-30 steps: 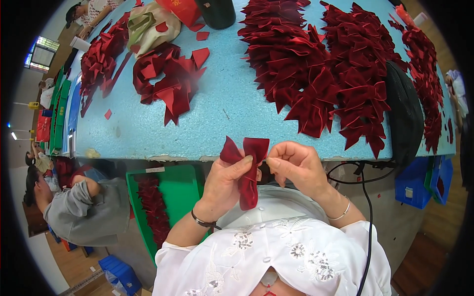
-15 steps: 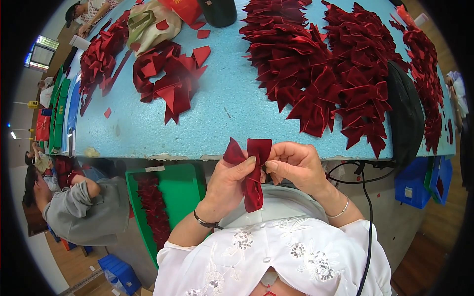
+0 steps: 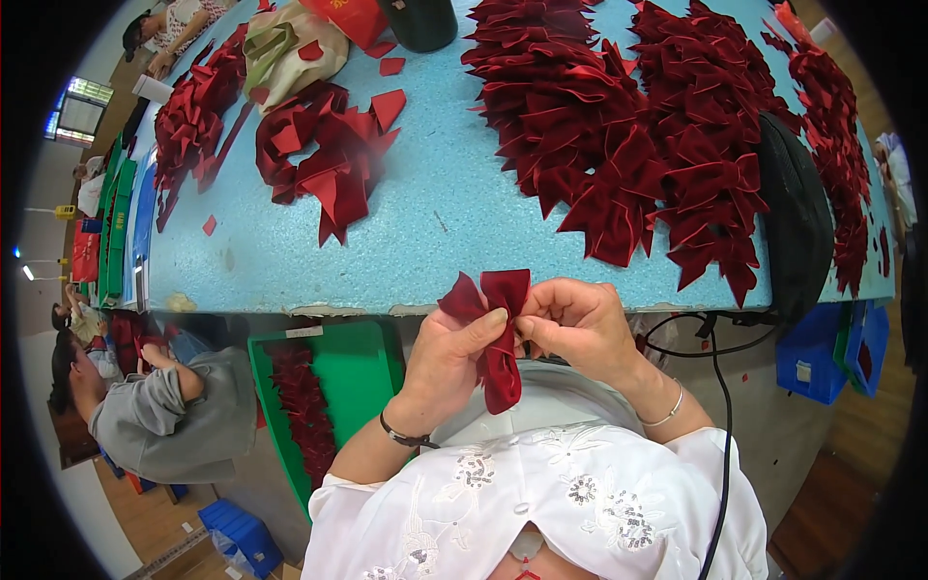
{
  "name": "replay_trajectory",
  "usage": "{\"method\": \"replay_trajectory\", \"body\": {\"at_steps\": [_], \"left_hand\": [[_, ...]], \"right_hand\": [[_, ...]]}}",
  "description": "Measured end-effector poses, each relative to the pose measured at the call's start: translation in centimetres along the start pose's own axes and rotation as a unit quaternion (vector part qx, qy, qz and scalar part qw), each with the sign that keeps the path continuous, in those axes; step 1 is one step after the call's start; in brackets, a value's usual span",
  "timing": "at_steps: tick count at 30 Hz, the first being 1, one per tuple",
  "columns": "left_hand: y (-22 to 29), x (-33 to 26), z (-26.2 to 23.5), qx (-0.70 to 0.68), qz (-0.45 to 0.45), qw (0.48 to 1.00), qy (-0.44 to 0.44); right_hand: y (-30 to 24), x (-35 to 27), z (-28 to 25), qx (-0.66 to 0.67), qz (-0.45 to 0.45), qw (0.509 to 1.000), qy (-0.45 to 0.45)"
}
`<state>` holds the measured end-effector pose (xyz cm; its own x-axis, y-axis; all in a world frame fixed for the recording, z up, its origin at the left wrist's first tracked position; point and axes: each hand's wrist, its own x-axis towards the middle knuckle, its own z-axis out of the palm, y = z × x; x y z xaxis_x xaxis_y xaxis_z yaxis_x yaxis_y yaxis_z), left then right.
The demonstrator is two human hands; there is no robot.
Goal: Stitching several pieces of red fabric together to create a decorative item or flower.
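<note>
A dark red velvet bow (image 3: 502, 377) is held upright just off the table's front edge, its loops and tails folded around a gathered middle. My left hand (image 3: 447, 356) is closed on it, thumb pressed across the middle from the left. From the right, my right hand (image 3: 584, 327) meets the bow's middle with thumb and forefinger pinched together and the other fingers curled. What lies between those right fingertips is too small to make out.
Rows of finished red bows (image 3: 561, 106) cover the right half of the blue table (image 3: 435, 213). Loose red ribbon pieces (image 3: 324, 159) and a cloth bag (image 3: 293, 50) lie left. A black bag (image 3: 793, 217) hangs by the edge; a green crate (image 3: 362, 367) sits below left. A co-worker (image 3: 169, 406) sits left.
Both hands keep their grip at the bow's middle, with only slight finger movement. The view has shifted a little. The co-worker at left has moved an arm.
</note>
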<state>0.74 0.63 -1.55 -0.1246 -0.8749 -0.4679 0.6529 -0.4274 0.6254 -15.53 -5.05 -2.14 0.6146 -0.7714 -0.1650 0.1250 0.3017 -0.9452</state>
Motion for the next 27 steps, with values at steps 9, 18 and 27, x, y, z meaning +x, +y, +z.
{"method": "replay_trajectory", "body": {"at_steps": [9,18,27], "left_hand": [[0.0,-0.1,-0.3,0.008,0.004,1.0,0.001],[-0.1,-0.4,0.0,0.05,-0.004,0.999,-0.019],[0.3,-0.3,-0.1,0.081,0.012,0.997,-0.014]], "right_hand": [[-0.2,0.3,0.0,0.084,0.007,0.995,0.052],[0.1,0.7,0.1,0.008,-0.032,0.997,0.064],[0.4,0.9,0.5,0.009,-0.057,0.992,0.113]]}}
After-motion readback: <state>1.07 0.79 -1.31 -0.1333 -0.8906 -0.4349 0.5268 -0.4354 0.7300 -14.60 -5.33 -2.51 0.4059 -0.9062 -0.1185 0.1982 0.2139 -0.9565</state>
